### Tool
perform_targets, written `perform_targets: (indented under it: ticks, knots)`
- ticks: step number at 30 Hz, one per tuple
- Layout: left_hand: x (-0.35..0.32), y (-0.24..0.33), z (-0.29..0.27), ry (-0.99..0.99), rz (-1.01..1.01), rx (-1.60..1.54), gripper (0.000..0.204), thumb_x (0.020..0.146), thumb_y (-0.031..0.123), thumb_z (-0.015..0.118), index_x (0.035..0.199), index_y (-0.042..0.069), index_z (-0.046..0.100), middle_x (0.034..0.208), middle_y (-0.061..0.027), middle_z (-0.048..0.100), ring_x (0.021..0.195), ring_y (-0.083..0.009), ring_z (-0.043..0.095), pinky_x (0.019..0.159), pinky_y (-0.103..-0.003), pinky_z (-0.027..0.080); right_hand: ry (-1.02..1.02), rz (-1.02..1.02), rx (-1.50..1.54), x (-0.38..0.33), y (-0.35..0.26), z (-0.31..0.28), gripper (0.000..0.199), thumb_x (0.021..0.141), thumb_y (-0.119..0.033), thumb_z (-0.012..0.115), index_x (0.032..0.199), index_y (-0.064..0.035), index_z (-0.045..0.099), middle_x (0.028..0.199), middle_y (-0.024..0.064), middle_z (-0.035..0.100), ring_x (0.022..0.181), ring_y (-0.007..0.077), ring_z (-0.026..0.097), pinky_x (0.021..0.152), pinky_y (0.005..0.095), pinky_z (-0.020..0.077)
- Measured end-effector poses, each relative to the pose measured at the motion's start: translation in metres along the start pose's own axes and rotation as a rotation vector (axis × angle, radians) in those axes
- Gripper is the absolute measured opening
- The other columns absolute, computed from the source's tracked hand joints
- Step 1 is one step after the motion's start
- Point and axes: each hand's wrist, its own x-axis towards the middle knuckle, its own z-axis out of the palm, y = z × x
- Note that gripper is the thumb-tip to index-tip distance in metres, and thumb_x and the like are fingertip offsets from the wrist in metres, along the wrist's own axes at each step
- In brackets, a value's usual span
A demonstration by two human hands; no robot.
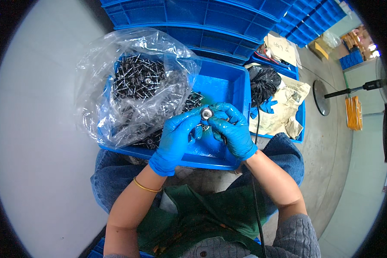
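Observation:
Above the blue tray, my left hand (176,136) and my right hand (233,130), both in wet-looking blue gloves, have their fingertips closed together. Pinched between them is a small round metal part (207,113), shiny at the rim and dark in the middle. The fingers cover the rest of it. To the left, a clear plastic bag (92,101) lies open over the blue tray (244,92). Many dark, pin-like metal parts (137,79) are heaped in the bag, and more (193,101) lie in the tray beside my left hand.
Stacked blue crates (185,19) rise behind the tray. On the right, another blue bin holds brown paper (288,105), a black plastic bag (264,81) and blue gloves (267,106). A black cable (256,189) hangs past my right arm. A fan stand (322,98) stands farther right.

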Motion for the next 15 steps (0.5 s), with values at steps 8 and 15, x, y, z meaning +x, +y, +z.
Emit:
perform_targets:
  ticks: [8, 15]
  knots:
    - [-0.001, -0.001, -0.005, -0.029, -0.013, -0.028, 0.025, 0.080, 0.010, 0.047, 0.103, 0.004, 0.056, 0.062, 0.0011, 0.052, 0.051, -0.0022, 0.041, 0.045, -0.015, 0.031, 0.013, 0.035, -0.028, -0.002, -0.008, 0.010, 0.031, 0.073, -0.010, 0.062, 0.103, -0.0096, 0.052, 0.072, -0.0010, 0.055, 0.050, 0.0039, 0.044, 0.042, 0.0166, 0.0327]
    - [-0.002, 0.010, 0.001, -0.008, -0.024, 0.255, 0.027, 0.079, 0.007, 0.048, 0.105, 0.003, 0.055, 0.065, 0.0001, 0.052, 0.053, -0.0032, 0.042, 0.047, -0.016, 0.035, -0.072, 0.196, 0.256, 0.012, 0.007, -0.010, 0.027, 0.081, -0.024, 0.051, 0.100, -0.0056, 0.051, 0.070, 0.0019, 0.054, 0.052, 0.0091, 0.048, 0.044, 0.0190, 0.0359]
